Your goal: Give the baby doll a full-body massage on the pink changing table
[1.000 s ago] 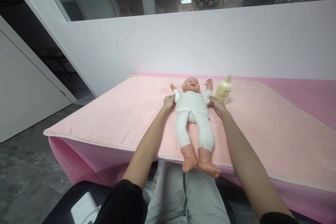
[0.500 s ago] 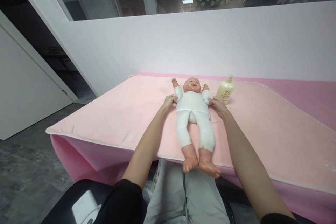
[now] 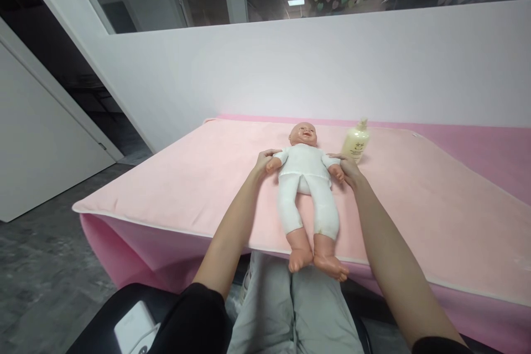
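Observation:
A baby doll [image 3: 305, 163] with a white cloth body lies on its back, head away from me, its bare feet past the table's near edge. Both its arms point down beside the trunk. My left hand [image 3: 264, 162] is closed about the doll's arm on the left, fingers over the forearm and the doll's hand beside my palm. On the other side, my right hand [image 3: 350, 168] holds the other arm, fingers across its sleeve near the wrist. My thumbs are mostly hidden. Just behind my right hand stands a pale yellow pump bottle [image 3: 355, 141], upright.
A light pink cloth [image 3: 178, 177] covers the table over a darker pink one [image 3: 489, 160]. A white wall [image 3: 290, 66] with a window rises behind. My lap is under the near edge; a white device [image 3: 135, 326] with a cable lies at lower left.
Both of the doll's arms have swung from raised beside its head down to its sides, my hands moving with them. The doll's trunk, its legs and the bottle stay put.

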The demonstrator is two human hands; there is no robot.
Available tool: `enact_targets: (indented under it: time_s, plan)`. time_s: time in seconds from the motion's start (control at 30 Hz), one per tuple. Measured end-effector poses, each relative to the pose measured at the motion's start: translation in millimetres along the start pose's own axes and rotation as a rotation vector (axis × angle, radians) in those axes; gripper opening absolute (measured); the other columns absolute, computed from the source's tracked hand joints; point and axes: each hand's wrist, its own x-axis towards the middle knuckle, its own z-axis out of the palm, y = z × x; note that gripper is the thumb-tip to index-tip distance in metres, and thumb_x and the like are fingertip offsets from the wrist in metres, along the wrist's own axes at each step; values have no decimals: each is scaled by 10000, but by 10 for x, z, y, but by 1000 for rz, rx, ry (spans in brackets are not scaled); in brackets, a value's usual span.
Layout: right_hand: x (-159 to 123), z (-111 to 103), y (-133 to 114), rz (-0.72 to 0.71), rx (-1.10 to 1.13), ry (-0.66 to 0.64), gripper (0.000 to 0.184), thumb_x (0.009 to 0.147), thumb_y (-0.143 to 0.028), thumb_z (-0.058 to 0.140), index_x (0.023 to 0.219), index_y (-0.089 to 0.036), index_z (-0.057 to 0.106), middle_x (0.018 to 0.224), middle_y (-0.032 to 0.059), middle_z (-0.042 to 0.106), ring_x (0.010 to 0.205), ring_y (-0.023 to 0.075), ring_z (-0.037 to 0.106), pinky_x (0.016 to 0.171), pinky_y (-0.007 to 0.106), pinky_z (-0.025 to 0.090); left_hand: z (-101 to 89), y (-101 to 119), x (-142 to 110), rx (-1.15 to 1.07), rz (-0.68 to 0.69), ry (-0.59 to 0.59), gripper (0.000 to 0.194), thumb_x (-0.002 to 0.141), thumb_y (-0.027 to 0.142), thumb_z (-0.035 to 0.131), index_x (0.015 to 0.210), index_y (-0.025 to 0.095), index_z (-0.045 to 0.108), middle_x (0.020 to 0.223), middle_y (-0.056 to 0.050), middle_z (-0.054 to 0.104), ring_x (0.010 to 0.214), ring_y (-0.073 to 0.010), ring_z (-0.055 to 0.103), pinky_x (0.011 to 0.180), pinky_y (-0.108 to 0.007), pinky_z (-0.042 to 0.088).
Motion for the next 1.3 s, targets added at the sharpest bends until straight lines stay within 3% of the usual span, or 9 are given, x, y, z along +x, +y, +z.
enact_targets:
  time_s: [0.13, 0.27, 0.4, 0.53, 0.7, 0.93, 1.07, 1.2, 1.3]
  plan:
    - [13, 6, 11, -27, 5, -43, 165, 552, -186, 657, 712, -192, 699, 823, 39, 686, 796, 168, 632, 746, 289, 530, -11, -14, 12, -15, 44, -50, 217, 517, 205, 721, 715, 117, 699, 692, -47, 668, 663, -147, 591, 701, -292, 458]
    - [54, 8, 47, -45, -3, -75, 243, 539, -290, 745, 754, -195, 687, 781, 12, 681, 729, 153, 607, 681, 272, 511, -31, -47, 41, 4, 83, -128, 320, 553, 298, 766, 820, 130, 714, 809, -51, 692, 734, -143, 601, 716, -262, 450]
    - [85, 45, 67, -26, -132, -35, 328, 563, -424, 768, 758, -174, 684, 760, 20, 676, 695, 138, 593, 645, 251, 486, -13, -120, 103, 149, 26, -24, 369, 594, 463, 763, 677, 119, 658, 605, -28, 608, 565, -112, 531, 565, -240, 398]
    - [109, 112, 68, -14, -251, 56, 385, 555, -508, 777, 667, -162, 650, 635, 22, 632, 589, 124, 542, 522, 230, 428, 18, -172, 178, 389, 89, 128, 402, 644, 465, 727, 490, 160, 515, 437, 25, 460, 454, -88, 436, 455, -217, 307]
    - [133, 112, 89, -29, -275, 68, 396, 558, -524, 775, 647, -161, 641, 616, 13, 624, 573, 114, 531, 497, 213, 407, 14, -176, 179, 373, 89, 119, 370, 644, 440, 734, 508, 162, 532, 443, 20, 485, 451, -94, 451, 450, -218, 309]
    - [61, 0, 63, 14, -57, -92, 383, 537, -437, 819, 785, -169, 704, 776, 33, 688, 689, 151, 614, 655, 273, 517, -31, -115, 70, 53, -15, -66, 365, 579, 423, 793, 733, 118, 663, 644, -49, 635, 585, -125, 557, 594, -258, 423]
    - [13, -31, 13, 11, 50, -139, 303, 482, -267, 840, 736, -185, 696, 783, 37, 692, 769, 184, 647, 761, 321, 543, -59, -64, 51, 58, 51, -114, 382, 524, 348, 824, 799, 111, 704, 771, -61, 685, 663, -132, 595, 677, -270, 457]
    - [-16, -13, -10, -1, 33, -63, 195, 478, -128, 763, 642, -190, 679, 882, 42, 697, 858, 200, 654, 813, 321, 546, -54, -68, 49, 15, 29, -81, 380, 492, 244, 827, 831, 117, 714, 820, -66, 701, 724, -162, 627, 723, -306, 485]
    - [-29, 7, -15, 44, 42, -17, 133, 477, -97, 689, 570, -188, 664, 941, 44, 698, 857, 206, 655, 794, 315, 558, -40, -66, 38, 4, 16, -2, 246, 490, 129, 779, 723, 122, 704, 856, -71, 705, 782, -178, 638, 786, -336, 499]
